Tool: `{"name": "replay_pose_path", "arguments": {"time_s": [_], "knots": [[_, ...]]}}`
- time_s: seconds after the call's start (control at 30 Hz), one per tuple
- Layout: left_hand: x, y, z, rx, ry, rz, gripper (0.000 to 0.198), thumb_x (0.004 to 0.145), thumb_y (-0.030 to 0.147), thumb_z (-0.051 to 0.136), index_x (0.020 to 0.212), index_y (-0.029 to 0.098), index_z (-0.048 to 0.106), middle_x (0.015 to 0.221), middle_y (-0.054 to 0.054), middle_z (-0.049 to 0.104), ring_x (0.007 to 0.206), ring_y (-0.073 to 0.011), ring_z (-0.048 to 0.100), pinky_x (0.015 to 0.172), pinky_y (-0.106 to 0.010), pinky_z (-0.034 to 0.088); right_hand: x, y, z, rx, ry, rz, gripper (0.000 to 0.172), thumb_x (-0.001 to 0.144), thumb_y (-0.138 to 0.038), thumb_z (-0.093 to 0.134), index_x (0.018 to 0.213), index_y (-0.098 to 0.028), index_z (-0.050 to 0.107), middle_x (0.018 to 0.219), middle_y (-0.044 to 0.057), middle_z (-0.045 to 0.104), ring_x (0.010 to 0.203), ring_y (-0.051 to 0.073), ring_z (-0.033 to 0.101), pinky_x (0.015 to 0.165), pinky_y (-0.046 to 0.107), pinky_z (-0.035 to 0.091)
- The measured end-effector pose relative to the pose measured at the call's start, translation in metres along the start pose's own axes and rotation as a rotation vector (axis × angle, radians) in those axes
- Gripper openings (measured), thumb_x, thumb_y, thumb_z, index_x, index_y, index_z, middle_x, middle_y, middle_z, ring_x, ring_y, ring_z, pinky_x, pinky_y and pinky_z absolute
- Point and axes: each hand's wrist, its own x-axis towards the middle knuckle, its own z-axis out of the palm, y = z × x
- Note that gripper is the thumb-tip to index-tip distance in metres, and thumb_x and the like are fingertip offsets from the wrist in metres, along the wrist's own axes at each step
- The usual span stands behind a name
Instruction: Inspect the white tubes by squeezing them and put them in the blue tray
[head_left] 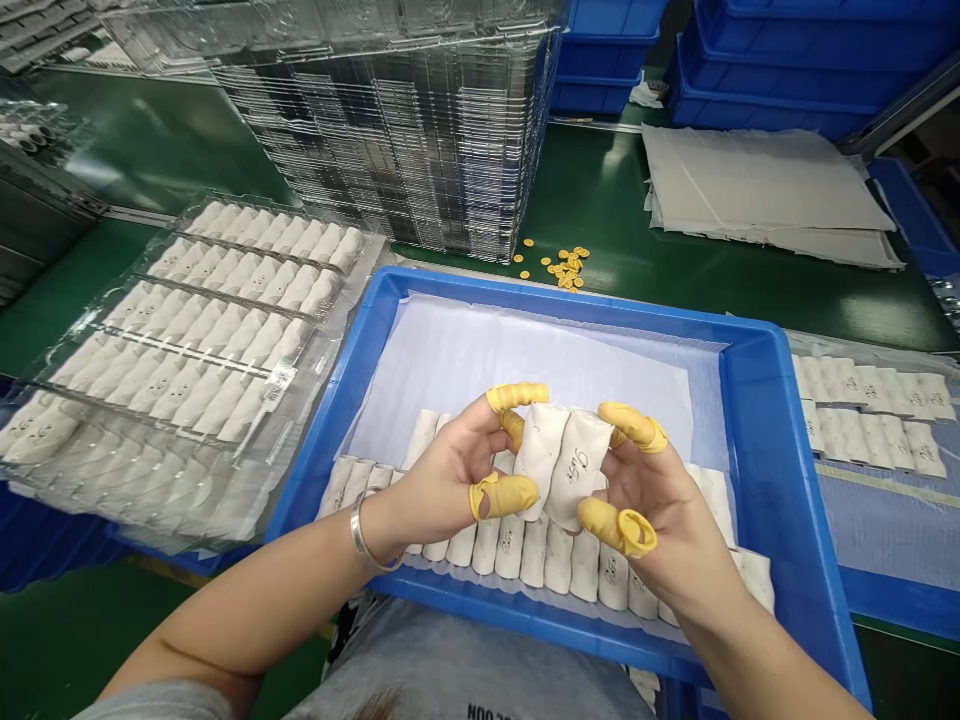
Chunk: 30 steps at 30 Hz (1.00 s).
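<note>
Two white rolls with black lettering, soft-looking and roughly cylindrical, stand side by side between my hands, above a blue tray (pixel 814 500). My left hand (pixel 457 460) pinches the left white roll (pixel 541 455) by its outer side. On the other side, my right hand (pixel 649 500) grips the lettered white roll (pixel 581 465) with thumb and fingers. Yellow finger cots (pixel 506 495) cover the thumbs and some fingertips. Beneath my hands, rows of similar rolls (pixel 510 550) lie along the tray's near side on a white sheet (pixel 480 350); my hands hide part of them.
At left, a clear plastic tray (pixel 202 320) holds rows of white rolls. Behind the blue tray rises a tall stack of clear trays (pixel 405 140). Yellow discs (pixel 568 268) lie scattered near it. Flat sheets (pixel 765 185) and blue bins (pixel 780 70) are farther right; more rolls (pixel 874 400) lie at right.
</note>
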Motion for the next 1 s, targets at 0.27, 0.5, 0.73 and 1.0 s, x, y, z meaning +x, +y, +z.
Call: {"name": "replay_pose_path", "arguments": {"time_s": [0.27,0.5,0.73,1.0], "knots": [[0.0,0.0026,0.0,-0.078,-0.027,-0.019,0.059,0.094,0.025,0.077,0.149,0.034,0.057,0.107,-0.005,0.065,0.088,-0.0143,0.065,0.072,-0.023,0.061,-0.0003,-0.0022,-0.0037,0.008,-0.012,0.01,0.049,0.103,-0.034,0.076,0.146,-0.051,0.06,0.132,0.005,0.07,0.111,0.026,0.072,0.083,0.041,0.067],[0.0008,0.0039,-0.0003,-0.103,-0.038,0.004,0.053,0.097,0.024,0.073,0.147,0.037,0.06,0.115,-0.005,0.071,0.091,-0.0131,0.067,0.077,-0.023,0.057,-0.0014,-0.0047,-0.0055,0.043,-0.034,0.037,0.043,0.105,-0.035,0.073,0.144,-0.05,0.062,0.133,0.005,0.071,0.113,0.026,0.073,0.083,0.039,0.067],[0.0014,0.0033,0.0003,-0.031,-0.02,0.039,0.058,0.092,0.024,0.08,0.146,0.036,0.063,0.117,-0.007,0.068,0.098,-0.0158,0.064,0.079,-0.023,0.058,-0.0007,-0.0028,-0.0045,-0.025,-0.019,0.009,0.047,0.103,-0.032,0.076,0.144,-0.05,0.062,0.136,0.005,0.066,0.122,0.026,0.067,0.08,0.033,0.066],[-0.0005,0.0079,0.0024,-0.072,0.01,-0.072,0.058,0.096,0.033,0.076,0.151,0.037,0.056,0.109,-0.006,0.069,0.087,-0.0149,0.067,0.076,-0.026,0.058,-0.0009,-0.002,-0.0078,0.054,-0.052,0.06,0.049,0.106,-0.035,0.073,0.149,-0.051,0.057,0.137,0.005,0.071,0.111,0.024,0.074,0.081,0.036,0.068]]}}
